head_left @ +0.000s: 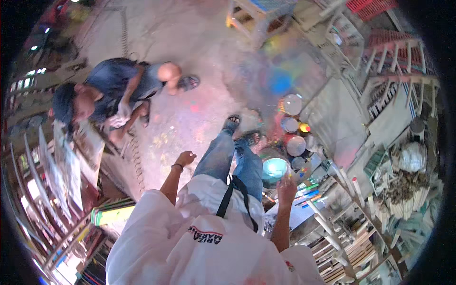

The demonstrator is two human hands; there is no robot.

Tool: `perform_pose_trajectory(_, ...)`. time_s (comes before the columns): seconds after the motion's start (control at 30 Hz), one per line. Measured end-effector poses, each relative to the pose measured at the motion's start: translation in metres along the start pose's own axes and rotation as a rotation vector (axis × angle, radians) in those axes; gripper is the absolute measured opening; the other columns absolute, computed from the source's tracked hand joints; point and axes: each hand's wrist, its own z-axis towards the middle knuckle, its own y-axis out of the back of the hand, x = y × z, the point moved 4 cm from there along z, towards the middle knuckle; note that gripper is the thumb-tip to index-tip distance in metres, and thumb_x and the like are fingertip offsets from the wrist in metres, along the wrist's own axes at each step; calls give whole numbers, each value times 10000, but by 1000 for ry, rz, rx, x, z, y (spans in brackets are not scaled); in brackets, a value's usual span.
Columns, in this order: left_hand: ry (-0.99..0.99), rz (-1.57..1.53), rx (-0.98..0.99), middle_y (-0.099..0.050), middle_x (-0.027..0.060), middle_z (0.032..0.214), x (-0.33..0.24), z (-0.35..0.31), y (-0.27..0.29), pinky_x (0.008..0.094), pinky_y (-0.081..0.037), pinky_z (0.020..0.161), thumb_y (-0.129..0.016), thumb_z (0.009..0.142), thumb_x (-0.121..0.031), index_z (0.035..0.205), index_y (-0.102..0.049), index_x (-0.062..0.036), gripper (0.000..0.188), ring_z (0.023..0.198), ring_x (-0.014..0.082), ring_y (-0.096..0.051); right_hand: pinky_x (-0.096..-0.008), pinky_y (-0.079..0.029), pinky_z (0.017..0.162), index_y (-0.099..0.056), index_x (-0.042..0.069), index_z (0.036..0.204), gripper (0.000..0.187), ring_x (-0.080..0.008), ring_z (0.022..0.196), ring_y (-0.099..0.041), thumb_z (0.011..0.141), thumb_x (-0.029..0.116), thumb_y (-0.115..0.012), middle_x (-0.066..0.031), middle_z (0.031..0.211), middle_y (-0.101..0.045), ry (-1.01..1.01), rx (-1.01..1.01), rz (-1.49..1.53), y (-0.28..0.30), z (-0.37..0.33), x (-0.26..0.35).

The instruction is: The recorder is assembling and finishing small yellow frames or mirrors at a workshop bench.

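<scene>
My left hand (186,158) hangs beside my left thigh, its fingers curled in with nothing visible in them. A dark band circles that wrist. My right hand (287,188) is on the other side, just right of a round container of teal paint (274,170) whose surface shines. The fingers there are blurred against the clutter behind, and I cannot tell whether they hold anything. Beyond that container stand several paint cans, among them a pale-lidded can (296,146) and a grey-topped can (290,125). A small yellow and red container (304,127) sits between them.
At the left a person (111,90) in dark clothes sits low. A wooden stool (261,19) stands far off. Wooden racks (332,232) line the right side, with red slatted pieces (394,47) above. Colourful markers or sticks (311,194) lie by my right hand. Blue paint (280,81) stains the floor.
</scene>
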Motion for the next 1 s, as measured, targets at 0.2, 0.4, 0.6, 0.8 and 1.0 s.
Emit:
perform_pose_trajectory(0.2,-166,-55,-64,-656,120,992,27,-107,12,375,-497,841,-530,880,-252,1032,-649,-73,263,944,286,-626,-467,-359,972,-499,125,1195,334,-252,1271,-373,916,309,-505,-93,1344,-478,-44,-125,-84,-21,-37,-16)
perform_pose_trajectory(0.4,-199,-412,-239,-652,165,1013,56,-198,83,328,-484,826,-545,895,-246,1065,-610,-10,298,921,246,-627,-451,-394,944,-540,114,1108,280,-225,1180,-441,881,278,-548,-81,1281,-514,-90,66,-149,-72,-64,-111)
perform_pose_trajectory(0.6,-104,-967,-621,-658,100,1007,220,-340,60,338,-509,786,-473,921,-299,1178,-578,-49,373,921,212,-633,-443,-401,943,-543,135,1117,300,-207,1131,-486,861,286,-579,-47,1223,-541,-340,391,-488,-146,-48,-224)
perform_pose_trajectory(0.8,377,-1567,-661,-624,93,1113,318,-445,-103,377,-524,789,-450,916,-406,1268,-513,-104,468,967,211,-614,-429,-437,866,-523,135,1127,277,-210,1016,-542,891,278,-550,-53,1132,-587,-484,707,-1187,-308,-97,-374)
perform_pose_trajectory(1.0,386,-1696,-685,-627,106,1135,221,-463,-165,403,-508,837,-469,922,-395,1225,-554,-79,446,980,284,-611,-459,-432,849,-529,133,1128,310,-223,1044,-521,879,316,-558,-67,1158,-587,-733,1066,-1681,-379,-177,-525)
